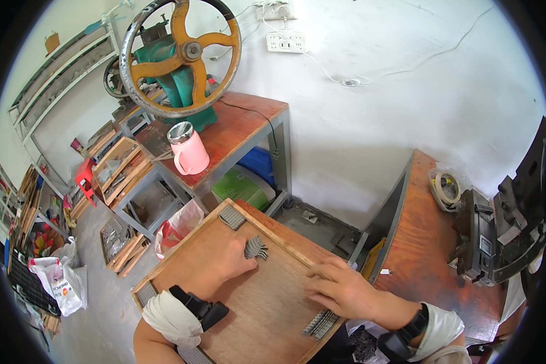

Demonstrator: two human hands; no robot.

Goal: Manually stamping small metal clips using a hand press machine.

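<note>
A shallow wooden tray [267, 297] with a raised rim lies in front of me. My left hand [229, 259] is closed at a small fanned bunch of grey ridged strips [256, 247], with its fingertips against their near side. Over the tray's right side is my right hand [340, 290], its fingers bent and apart, with nothing visible in them. Just below it lies a row of grey ridged strips [320, 325]. A neat block of similar strips [231, 217] fills the tray's far corner. More strips [146, 294] sit at the left corner, and others partly show under my left forearm.
Beyond the tray, a red-brown bench [249, 112] carries a green machine with a large handwheel [190, 51] and a pink mug [189, 151]. At right, another wooden bench [424, 242] holds a tape roll [446, 188] and dark machinery [485, 236]. Bags and wooden trays stand on the left floor.
</note>
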